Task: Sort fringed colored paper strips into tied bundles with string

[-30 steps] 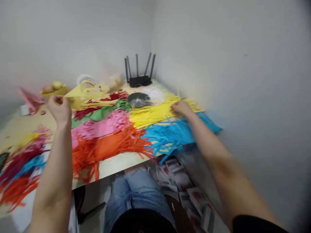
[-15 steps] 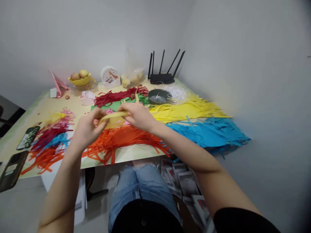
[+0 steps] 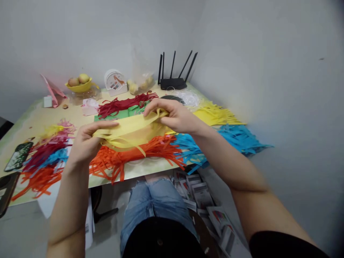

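A pale yellow fringed sheet point(image 3: 129, 129) is stretched between my two hands above the table. My left hand point(image 3: 90, 138) pinches its left end, thumb below and fingers above. At the other end, my right hand point(image 3: 172, 114) grips the fringe between thumb and fingers. Under the sheet lies an orange fringed bundle point(image 3: 134, 154). Behind it are a green fringed piece point(image 3: 118, 114) and a dark red one point(image 3: 123, 104). To the right, partly behind my right arm, lie a yellow pile point(image 3: 217, 114) and a blue pile point(image 3: 239, 138).
A black router point(image 3: 173, 83), a dark round dish point(image 3: 174, 98) and a yellow fruit bowl point(image 3: 80, 87) stand toward the back. Mixed colored strips point(image 3: 47, 161) and two phones point(image 3: 19, 156) lie at the left. Booklets point(image 3: 201, 195) are below the table edge.
My hands have moved apart, the right one rightward and up, and the yellow sheet is now spread wide between them. The view has shifted slightly.
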The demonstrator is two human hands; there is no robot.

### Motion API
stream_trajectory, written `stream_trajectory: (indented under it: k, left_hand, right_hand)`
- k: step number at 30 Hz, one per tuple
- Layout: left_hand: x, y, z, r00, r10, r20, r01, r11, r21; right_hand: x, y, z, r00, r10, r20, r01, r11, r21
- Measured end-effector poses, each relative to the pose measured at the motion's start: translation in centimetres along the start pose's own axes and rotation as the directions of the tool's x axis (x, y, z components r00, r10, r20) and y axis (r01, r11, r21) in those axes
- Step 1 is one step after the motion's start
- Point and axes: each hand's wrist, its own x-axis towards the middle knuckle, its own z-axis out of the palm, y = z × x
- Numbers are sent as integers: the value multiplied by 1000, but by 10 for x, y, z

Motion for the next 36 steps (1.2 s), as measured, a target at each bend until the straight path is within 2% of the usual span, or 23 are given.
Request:
stream_trajectory:
  k: [4, 8, 11, 14, 17, 19, 20, 21, 22, 24, 25, 26, 27, 29, 31, 33, 36]
  left_hand:
    - [-2, 5, -12, 993, 55, 101, -58, 998, 26]
    - [2, 13, -21, 970, 105, 218, -129, 987, 100]
    - [7, 22, -20, 932, 181, 315, -246, 952, 181]
    - [10, 31, -21, 893, 227, 388, -360, 879, 314]
    - [11, 38, -32, 867, 151, 476, -398, 784, 476]
    - [12, 42, -40, 797, 34, 602, -425, 741, 520]
    - [13, 44, -41, 758, -6, 652, -426, 753, 502]
    - [16, 44, -39, 739, -7, 673, -411, 787, 459]
    - [18, 44, -33, 752, 26, 659, -385, 828, 407]
    - [25, 41, -13, 827, 93, 555, -332, 877, 348]
    - [28, 38, -1, 856, 87, 510, -305, 881, 363]
    - [31, 35, 10, 867, 45, 496, -274, 875, 399]
    - [33, 31, 21, 861, -23, 507, -235, 868, 438]
    - [34, 25, 34, 822, -152, 548, -144, 877, 459]
    - [31, 21, 40, 815, -172, 552, -93, 903, 419]
    - [25, 18, 44, 858, -99, 504, -136, 902, 410]
    - [15, 14, 53, 907, 80, 413, -297, 816, 496]
  right_hand:
    - [-7, 4, -9, 997, -24, 73, 21, 999, 35]
    - [-7, -1, -21, 980, -54, 190, 68, 995, -69]
    - [-7, -6, -29, 962, -48, 270, 91, 984, -150]
    - [-5, -10, -33, 945, -25, 326, 90, 978, -187]
    - [-2, -15, -33, 951, 13, 308, 66, 968, -243]
    - [0, -21, -31, 957, 24, 288, 68, 950, -306]
    - [2, -25, -30, 955, 25, 295, 79, 939, -336]
    - [4, -29, -30, 949, 24, 315, 95, 929, -358]
    - [6, -32, -29, 940, 24, 340, 111, 922, -371]
    - [8, -39, -30, 923, 29, 385, 129, 916, -379]
    - [9, -41, -31, 917, 36, 398, 128, 917, -379]
    - [8, -43, -32, 915, 44, 401, 121, 918, -378]
    - [7, -44, -34, 915, 55, 399, 109, 920, -377]
    - [4, -44, -37, 916, 78, 393, 82, 924, -373]
    - [1, -41, -39, 920, 94, 381, 55, 931, -361]
    - [-2, -38, -39, 928, 101, 359, 30, 939, -343]
    - [-2, -36, -39, 941, 119, 316, -26, 959, -283]
